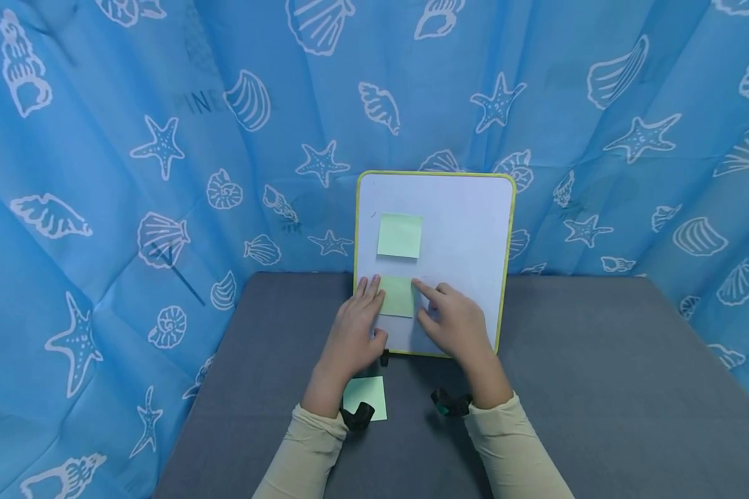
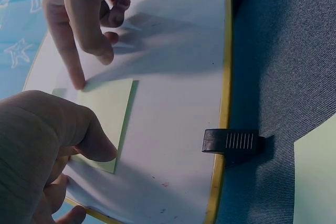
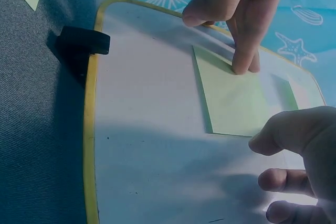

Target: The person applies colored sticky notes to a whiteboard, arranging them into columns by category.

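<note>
Against blue curtain (image 1: 424, 132), on whiteboard (image 1: 462, 235): flanking lower green note (image 1: 397, 299), touching left edge with straight-fingered left hand (image 1: 352, 329), upper right corner with extended index of right hand (image 1: 458, 322), gripping nothing!

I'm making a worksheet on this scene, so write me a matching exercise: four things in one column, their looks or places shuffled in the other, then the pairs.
Things:
1. Whiteboard
2. Curtain
3. Tabletop
4. Lower sticky note

Looks or places:
A. Blue with a white pattern
B. Between the left hand and right hand
C. Yellow-edged
D. Plain grey

Pairs: 1-C, 2-A, 3-D, 4-B
</note>
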